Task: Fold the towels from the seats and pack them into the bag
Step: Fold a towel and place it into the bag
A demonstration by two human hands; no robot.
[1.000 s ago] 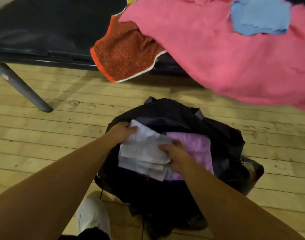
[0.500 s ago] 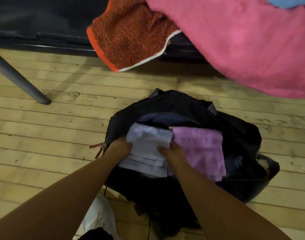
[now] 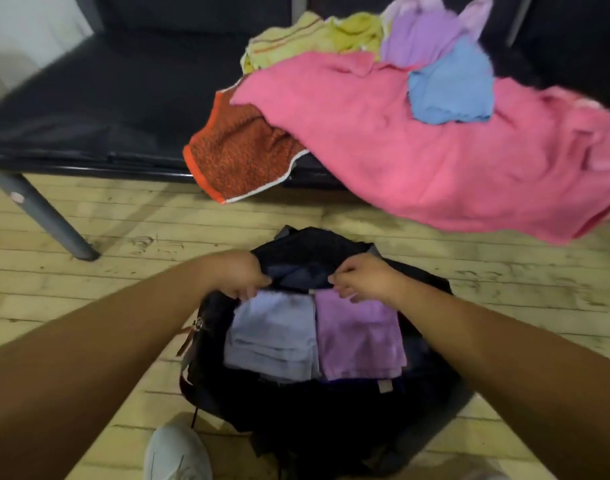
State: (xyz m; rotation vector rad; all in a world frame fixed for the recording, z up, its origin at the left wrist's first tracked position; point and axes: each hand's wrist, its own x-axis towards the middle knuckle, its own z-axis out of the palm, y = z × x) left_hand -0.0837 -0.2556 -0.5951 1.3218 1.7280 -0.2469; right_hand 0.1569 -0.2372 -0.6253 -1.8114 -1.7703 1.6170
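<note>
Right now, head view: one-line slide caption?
Left hand and right hand over black bag containing folded blue towel beside purple towel; more towels heaped on seat.

bag (image 3: 296, 424): 1 | folded towels (image 3: 272, 334) (image 3: 359, 337) inside: 2 | loose towels (image 3: 241, 157) (image 3: 435, 161) (image 3: 449, 88) (image 3: 314, 39) (image 3: 421, 32) on seat (image 3: 123, 109): 5, maybe more | hands (image 3: 239, 273) (image 3: 362, 277): 2

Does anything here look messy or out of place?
The orange towel and pink towel hang over the front edge of the seat, heaped loosely with others. In the bag, the pale blue towel and purple towel lie neatly folded, side by side.

Rough terry-cloth pink towel (image 3: 452, 161), glossy black seat (image 3: 106, 109), matt worn wooden floor (image 3: 123, 230).
</note>
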